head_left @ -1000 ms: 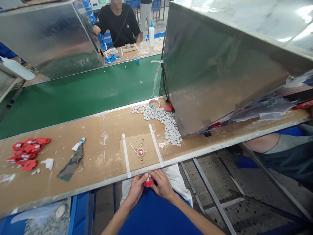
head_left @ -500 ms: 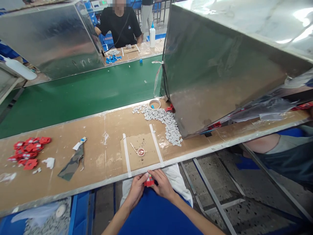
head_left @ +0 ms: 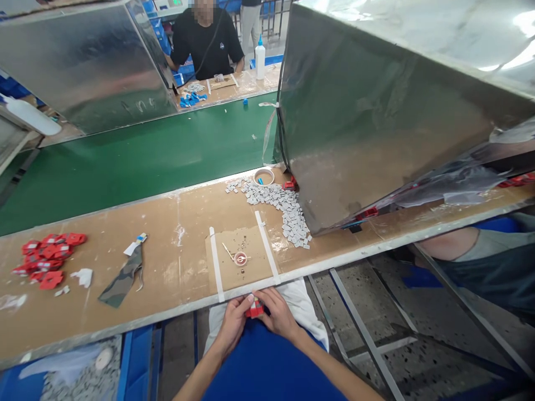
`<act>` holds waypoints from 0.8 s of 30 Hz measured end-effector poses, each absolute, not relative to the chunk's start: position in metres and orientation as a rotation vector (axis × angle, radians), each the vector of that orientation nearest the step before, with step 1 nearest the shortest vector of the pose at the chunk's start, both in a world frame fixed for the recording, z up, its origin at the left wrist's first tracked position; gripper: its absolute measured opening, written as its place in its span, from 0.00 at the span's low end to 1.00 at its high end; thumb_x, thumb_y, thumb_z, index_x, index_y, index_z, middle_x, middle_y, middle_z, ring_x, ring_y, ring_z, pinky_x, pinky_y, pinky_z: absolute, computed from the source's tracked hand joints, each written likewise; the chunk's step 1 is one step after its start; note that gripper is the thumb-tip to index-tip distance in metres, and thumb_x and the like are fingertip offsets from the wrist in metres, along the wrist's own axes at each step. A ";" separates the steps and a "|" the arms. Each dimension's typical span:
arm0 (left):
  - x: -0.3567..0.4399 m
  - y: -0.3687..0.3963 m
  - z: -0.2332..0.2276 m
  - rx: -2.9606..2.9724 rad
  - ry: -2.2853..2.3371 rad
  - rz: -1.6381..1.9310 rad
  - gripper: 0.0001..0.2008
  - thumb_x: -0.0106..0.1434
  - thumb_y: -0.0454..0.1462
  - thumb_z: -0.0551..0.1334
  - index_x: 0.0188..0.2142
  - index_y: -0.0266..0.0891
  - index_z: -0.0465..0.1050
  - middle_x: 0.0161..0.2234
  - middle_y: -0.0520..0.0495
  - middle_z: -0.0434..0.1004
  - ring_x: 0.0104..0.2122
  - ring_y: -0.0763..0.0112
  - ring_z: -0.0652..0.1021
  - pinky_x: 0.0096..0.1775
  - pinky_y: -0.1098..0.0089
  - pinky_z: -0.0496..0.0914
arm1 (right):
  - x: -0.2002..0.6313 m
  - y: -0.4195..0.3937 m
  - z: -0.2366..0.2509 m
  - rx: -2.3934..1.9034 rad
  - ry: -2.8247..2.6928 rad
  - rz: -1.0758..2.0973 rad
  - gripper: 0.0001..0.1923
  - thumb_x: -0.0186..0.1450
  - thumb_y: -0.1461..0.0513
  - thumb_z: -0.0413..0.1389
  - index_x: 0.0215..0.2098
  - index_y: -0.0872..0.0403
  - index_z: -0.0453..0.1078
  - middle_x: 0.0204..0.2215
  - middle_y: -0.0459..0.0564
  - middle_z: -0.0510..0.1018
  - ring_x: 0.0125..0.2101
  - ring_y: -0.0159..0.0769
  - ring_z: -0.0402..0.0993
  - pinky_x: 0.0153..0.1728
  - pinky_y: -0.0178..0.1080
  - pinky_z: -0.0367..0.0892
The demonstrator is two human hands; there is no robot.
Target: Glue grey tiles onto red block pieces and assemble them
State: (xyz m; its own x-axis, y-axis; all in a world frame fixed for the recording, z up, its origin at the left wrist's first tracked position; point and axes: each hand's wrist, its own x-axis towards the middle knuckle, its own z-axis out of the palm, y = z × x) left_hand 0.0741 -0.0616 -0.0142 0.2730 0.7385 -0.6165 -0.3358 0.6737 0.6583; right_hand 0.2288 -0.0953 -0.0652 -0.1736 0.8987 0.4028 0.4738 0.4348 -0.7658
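**Both hands pinch one red part below the bench's near edge**

The left hand [head_left: 231, 326] and right hand [head_left: 278, 316] meet over the lap, just below the near edge of the bench [head_left: 175, 278]. Both are closed around a small red part [head_left: 254, 309]: left fingertips on its left side, right thumb and fingers on its right side. The part sits between the hands, above a white cloth [head_left: 307, 312] spread across the lap. It is off the bench, not resting on it.

On the bench, directly beyond the hands, lies a cardboard pad [head_left: 240, 259] framed by two white tape strips. A small round dish [head_left: 240, 258] sits near the pad's middle, with a thin stick beside it. Toward the far edge, a trail of grey chips [head_left: 284, 214] runs to a tape roll [head_left: 263, 177] beside a large metal hood [head_left: 376, 128]. Near the left end lies a heap of red parts [head_left: 48, 260], with a camouflage scrap [head_left: 123, 278] between the heap and the pad. A green conveyor [head_left: 137, 156] runs behind the bench; a person in black sits on its far side.

Risks, as judged from this position:
- The part is held in the air by fingertips only. Uneven pressure could let it slip onto the cloth or the floor.
- The part is small and largely covered by the fingers, so any misalignment in it would be hard to see.
- The dish is near the bench edge; a raised hand could knock it.
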 end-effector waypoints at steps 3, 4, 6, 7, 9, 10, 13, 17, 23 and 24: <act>0.074 -0.062 -0.014 0.451 1.067 0.753 0.25 0.48 0.50 0.79 0.37 0.32 0.85 0.38 0.36 0.88 0.46 0.47 0.84 0.54 0.52 0.73 | 0.229 -0.095 -0.065 -1.163 -1.803 0.606 0.22 0.73 0.57 0.57 0.63 0.52 0.65 0.45 0.59 0.81 0.43 0.47 0.79 0.42 0.47 0.79; 0.074 -0.062 -0.014 0.453 1.066 0.752 0.25 0.49 0.50 0.79 0.37 0.32 0.85 0.38 0.36 0.88 0.46 0.47 0.84 0.54 0.52 0.73 | 0.229 -0.095 -0.065 -1.159 -1.801 0.604 0.22 0.73 0.57 0.56 0.63 0.52 0.65 0.45 0.59 0.80 0.43 0.47 0.79 0.42 0.47 0.79; 0.074 -0.062 -0.013 0.459 1.063 0.751 0.24 0.49 0.50 0.78 0.38 0.32 0.85 0.38 0.37 0.88 0.46 0.47 0.84 0.55 0.53 0.73 | 0.229 -0.094 -0.065 -1.153 -1.799 0.600 0.22 0.73 0.56 0.56 0.63 0.52 0.65 0.45 0.59 0.80 0.43 0.47 0.79 0.42 0.48 0.79; 0.075 -0.062 -0.013 0.460 1.062 0.752 0.24 0.50 0.50 0.78 0.38 0.33 0.85 0.38 0.38 0.88 0.46 0.48 0.84 0.55 0.53 0.72 | 0.229 -0.094 -0.065 -1.150 -1.798 0.597 0.22 0.73 0.56 0.56 0.64 0.52 0.65 0.45 0.59 0.80 0.43 0.47 0.79 0.42 0.48 0.79; 0.075 -0.062 -0.013 0.461 1.064 0.752 0.24 0.49 0.50 0.78 0.38 0.33 0.85 0.37 0.38 0.88 0.45 0.48 0.84 0.55 0.54 0.72 | 0.229 -0.095 -0.065 -1.146 -1.795 0.591 0.22 0.74 0.55 0.55 0.64 0.52 0.65 0.45 0.59 0.80 0.43 0.47 0.79 0.42 0.48 0.79; 0.075 -0.062 -0.013 0.461 1.066 0.752 0.24 0.49 0.51 0.79 0.37 0.33 0.85 0.37 0.38 0.88 0.45 0.48 0.84 0.55 0.54 0.72 | 0.229 -0.095 -0.065 -1.145 -1.794 0.589 0.22 0.74 0.55 0.54 0.64 0.52 0.64 0.45 0.59 0.80 0.43 0.47 0.79 0.42 0.48 0.79; 0.074 -0.063 -0.015 0.458 1.073 0.747 0.25 0.48 0.51 0.79 0.36 0.32 0.85 0.34 0.38 0.88 0.43 0.48 0.84 0.53 0.54 0.73 | 0.229 -0.096 -0.066 -1.148 -1.796 0.586 0.22 0.74 0.55 0.54 0.64 0.53 0.64 0.45 0.59 0.80 0.43 0.48 0.78 0.42 0.48 0.78; 0.074 -0.062 -0.015 0.457 1.074 0.748 0.25 0.47 0.51 0.79 0.36 0.32 0.85 0.34 0.38 0.88 0.42 0.50 0.84 0.51 0.56 0.74 | 0.227 -0.097 -0.067 -1.163 -1.804 0.578 0.22 0.74 0.56 0.54 0.64 0.52 0.64 0.45 0.59 0.80 0.43 0.48 0.78 0.43 0.49 0.78; 0.074 -0.063 -0.014 0.463 1.067 0.747 0.24 0.50 0.50 0.78 0.36 0.31 0.85 0.33 0.38 0.87 0.40 0.51 0.84 0.50 0.57 0.74 | 0.223 -0.098 -0.066 -1.194 -1.825 0.523 0.23 0.75 0.56 0.51 0.65 0.54 0.63 0.45 0.60 0.80 0.44 0.49 0.77 0.44 0.50 0.77; 0.074 -0.063 -0.015 0.465 1.066 0.749 0.24 0.50 0.50 0.78 0.36 0.31 0.85 0.33 0.38 0.87 0.40 0.51 0.84 0.50 0.57 0.74 | 0.223 -0.098 -0.065 -1.197 -1.830 0.515 0.22 0.75 0.57 0.51 0.65 0.54 0.63 0.45 0.60 0.80 0.44 0.49 0.77 0.44 0.50 0.77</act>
